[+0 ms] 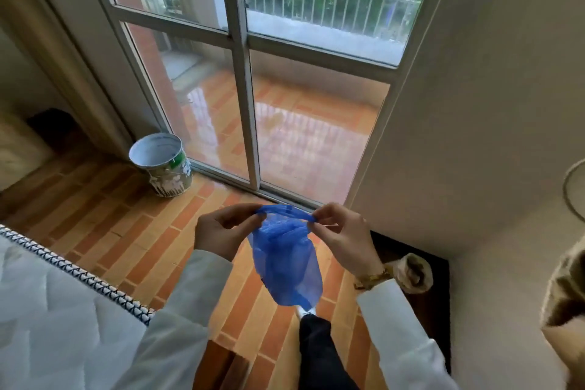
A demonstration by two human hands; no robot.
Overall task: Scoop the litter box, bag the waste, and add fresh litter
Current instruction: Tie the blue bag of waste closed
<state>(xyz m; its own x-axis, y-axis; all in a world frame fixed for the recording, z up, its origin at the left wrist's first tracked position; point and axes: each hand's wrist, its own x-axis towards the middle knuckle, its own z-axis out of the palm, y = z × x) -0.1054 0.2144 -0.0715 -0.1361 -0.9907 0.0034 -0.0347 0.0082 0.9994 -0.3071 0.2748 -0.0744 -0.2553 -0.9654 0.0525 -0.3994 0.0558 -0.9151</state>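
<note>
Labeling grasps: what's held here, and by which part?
A blue plastic bag, pinched at its top edge by the fingers of both the left hand and the right hand; the rest hangs free.

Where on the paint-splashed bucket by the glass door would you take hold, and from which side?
Grip the bucket by its open rim, coming from above. It stands upright on the tiled floor with its mouth facing up, and no handle is clearly visible.

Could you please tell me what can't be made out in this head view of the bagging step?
- Blue bag: contents hidden by crumpled plastic.
- Left hand and right hand: whether tying or opening is unclear.
- Litter box: not identifiable.
- Paint bucket: bottom not visible.
</note>
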